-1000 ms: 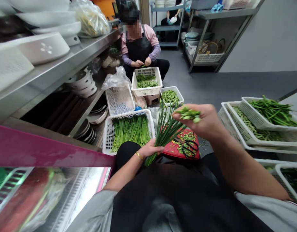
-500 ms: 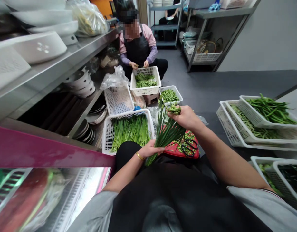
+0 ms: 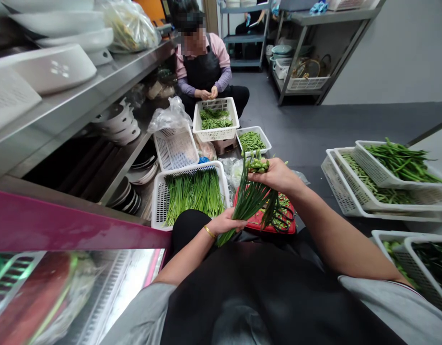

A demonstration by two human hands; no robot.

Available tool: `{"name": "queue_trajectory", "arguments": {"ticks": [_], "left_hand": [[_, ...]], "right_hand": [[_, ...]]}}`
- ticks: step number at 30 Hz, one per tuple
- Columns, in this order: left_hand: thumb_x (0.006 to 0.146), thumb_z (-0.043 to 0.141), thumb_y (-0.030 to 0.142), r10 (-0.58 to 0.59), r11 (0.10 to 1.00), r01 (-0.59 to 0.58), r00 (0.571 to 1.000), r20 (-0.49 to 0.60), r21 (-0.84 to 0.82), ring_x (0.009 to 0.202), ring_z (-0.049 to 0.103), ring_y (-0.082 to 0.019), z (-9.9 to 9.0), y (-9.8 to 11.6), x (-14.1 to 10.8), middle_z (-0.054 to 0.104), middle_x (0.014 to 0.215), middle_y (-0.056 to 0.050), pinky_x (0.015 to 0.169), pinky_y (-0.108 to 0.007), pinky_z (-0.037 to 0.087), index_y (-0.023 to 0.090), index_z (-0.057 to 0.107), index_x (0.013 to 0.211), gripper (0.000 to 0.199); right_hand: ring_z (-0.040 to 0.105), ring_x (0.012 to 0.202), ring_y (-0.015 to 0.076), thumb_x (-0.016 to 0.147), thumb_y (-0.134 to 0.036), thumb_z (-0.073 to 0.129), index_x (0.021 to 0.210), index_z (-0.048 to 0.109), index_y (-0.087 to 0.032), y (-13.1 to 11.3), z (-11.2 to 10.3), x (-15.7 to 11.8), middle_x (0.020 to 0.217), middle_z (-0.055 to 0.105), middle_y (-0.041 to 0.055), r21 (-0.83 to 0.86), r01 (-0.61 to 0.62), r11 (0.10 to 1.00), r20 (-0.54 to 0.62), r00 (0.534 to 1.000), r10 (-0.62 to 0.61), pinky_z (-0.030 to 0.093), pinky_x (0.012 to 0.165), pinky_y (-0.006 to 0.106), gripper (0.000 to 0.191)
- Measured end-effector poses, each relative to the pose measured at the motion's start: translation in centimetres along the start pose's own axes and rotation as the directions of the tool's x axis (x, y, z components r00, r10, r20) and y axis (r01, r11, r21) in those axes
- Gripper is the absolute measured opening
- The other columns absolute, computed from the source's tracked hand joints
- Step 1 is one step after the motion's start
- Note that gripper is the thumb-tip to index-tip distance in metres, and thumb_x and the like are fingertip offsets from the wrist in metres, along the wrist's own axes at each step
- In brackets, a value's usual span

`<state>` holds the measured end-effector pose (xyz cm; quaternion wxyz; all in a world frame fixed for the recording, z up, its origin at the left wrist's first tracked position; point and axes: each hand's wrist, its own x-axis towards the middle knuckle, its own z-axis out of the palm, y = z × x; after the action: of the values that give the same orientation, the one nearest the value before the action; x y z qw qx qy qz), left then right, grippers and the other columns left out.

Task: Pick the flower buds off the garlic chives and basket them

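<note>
A bunch of garlic chives [image 3: 248, 203], long green stems with pale buds at the top, slants up in front of me. My left hand [image 3: 226, 224], with a gold bracelet at the wrist, is closed round its lower stems. My right hand [image 3: 274, 173] is closed on the budded tops, the fingertips partly hidden behind the buds. Below the bunch lies a red tray [image 3: 238, 195] with green trimmings [image 3: 259, 218] and black-handled scissors [image 3: 283, 218]. To the left, a white basket [image 3: 225, 179] holds many more garlic chives [image 3: 194, 196] laid side by side.
Across from me a co-worker [image 3: 203, 62] handles something small over a white basket of green pieces [image 3: 216, 134]. A small basket of cut beans [image 3: 252, 141] stands beside it. Stacked baskets of green beans [image 3: 386, 179] are at right. A steel shelf with dishes [image 3: 80, 91] runs along the left.
My right hand has shifted slightly on the budded tops, and some stems now bend over more. The co-worker's hands have come together above their basket.
</note>
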<state>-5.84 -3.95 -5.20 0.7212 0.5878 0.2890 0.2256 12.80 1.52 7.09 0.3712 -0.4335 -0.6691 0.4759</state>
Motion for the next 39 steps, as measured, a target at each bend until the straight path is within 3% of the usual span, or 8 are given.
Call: {"name": "queue_trajectory", "arguments": {"ticks": [9, 16, 25, 30, 35, 39], "left_hand": [[0.067, 0.075, 0.058, -0.009, 0.998, 0.01, 1.0, 0.014, -0.056, 0.045, 0.044, -0.008, 0.0, 0.1, -0.3, 0.05, 0.047, 0.003, 0.048, -0.023, 0.033, 0.013, 0.055, 0.061, 0.05], [0.067, 0.074, 0.059, -0.011, 0.997, 0.015, 0.999, 0.05, -0.073, 0.043, 0.044, -0.009, 0.2, 0.5, -0.1, 0.05, 0.046, 0.002, 0.046, -0.023, 0.033, 0.013, 0.055, 0.06, 0.05], [0.064, 0.075, 0.06, -0.029, 0.998, 0.03, 0.999, 0.023, -0.051, 0.045, 0.045, -0.008, 0.1, 0.1, 0.3, 0.05, 0.048, 0.003, 0.049, -0.023, 0.036, 0.013, 0.054, 0.063, 0.051], [0.065, 0.075, 0.06, -0.017, 0.999, 0.017, 1.0, 0.016, -0.042, 0.046, 0.046, -0.009, 0.0, 0.7, 0.0, 0.051, 0.048, 0.003, 0.05, -0.023, 0.036, 0.013, 0.055, 0.063, 0.051], [0.066, 0.073, 0.063, 0.006, 1.0, -0.006, 1.0, 0.021, -0.003, 0.048, 0.048, -0.01, -0.1, 1.2, -0.3, 0.053, 0.049, 0.0, 0.052, -0.026, 0.039, 0.014, 0.055, 0.058, 0.053], [0.063, 0.074, 0.065, -0.02, 0.999, 0.02, 1.0, 0.005, -0.029, 0.045, 0.045, -0.009, 0.2, 1.0, -0.4, 0.05, 0.046, 0.001, 0.05, -0.025, 0.036, 0.014, 0.054, 0.056, 0.055]], "right_hand": [[0.041, 0.056, 0.009, 0.064, -0.036, 0.068, 0.057, 0.056, -0.016, 0.2, 0.4, -0.7, 0.055, 0.047, -0.0039, -0.149, -0.014, 0.989, -0.106, 0.994, -0.001, 0.034, 0.054, 0.025, 0.025], [0.053, 0.062, 0.0117, 0.059, -0.041, 0.078, 0.069, 0.069, -0.015, 0.6, 0.1, -0.5, 0.068, 0.064, 0.0009, 0.05, 0.017, 0.999, -0.103, 0.995, -0.012, 0.044, 0.063, 0.029, 0.029], [0.052, 0.059, 0.0112, 0.053, -0.046, 0.083, 0.067, 0.069, -0.014, 0.6, 0.4, -0.5, 0.063, 0.062, -0.0001, 0.097, -0.022, 0.995, -0.106, 0.994, 0.033, 0.045, 0.058, 0.028, 0.038], [0.05, 0.057, 0.0112, 0.055, -0.048, 0.082, 0.062, 0.066, -0.015, 0.4, 0.2, -0.9, 0.06, 0.06, -0.0007, 0.076, 0.002, 0.997, -0.191, 0.982, 0.012, 0.043, 0.056, 0.028, 0.038], [0.056, 0.064, 0.0146, 0.055, -0.047, 0.084, 0.066, 0.068, -0.017, -0.1, -1.0, -0.7, 0.067, 0.065, 0.0026, 0.056, 0.064, 0.996, -0.361, 0.932, -0.04, 0.048, 0.063, 0.031, 0.035], [0.054, 0.061, 0.0126, 0.057, -0.045, 0.084, 0.071, 0.071, -0.016, -1.1, -2.3, -1.0, 0.066, 0.063, 0.0024, 0.012, 0.065, 0.998, -0.372, 0.927, -0.056, 0.045, 0.057, 0.028, 0.035]]}}
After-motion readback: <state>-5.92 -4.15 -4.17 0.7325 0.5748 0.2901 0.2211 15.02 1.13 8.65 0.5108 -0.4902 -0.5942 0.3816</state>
